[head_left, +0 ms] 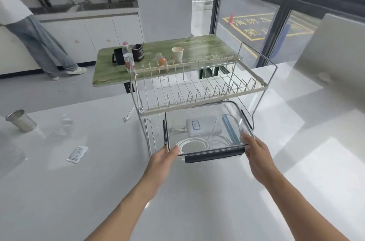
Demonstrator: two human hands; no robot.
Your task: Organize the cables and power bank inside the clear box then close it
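The clear box (231,108) with dark latches sits partly under the lower tier of a wire dish rack (197,90) on the white counter. Its clear lid is on top. Inside lie a white power bank (201,125), coiled white cables (194,145) and a light blue item (230,129). My left hand (163,158) touches the box's near left corner with straight fingers. My right hand (256,152) rests flat against the near right corner. A dark latch (215,156) runs along the front edge between my hands.
A steel cup (20,120) lies tipped at the left of the counter, with a small white packet (77,154) nearer. Behind the rack stands a green table (158,59) with a bottle, cups and a paper cup. A person stands at the far left by a sink.
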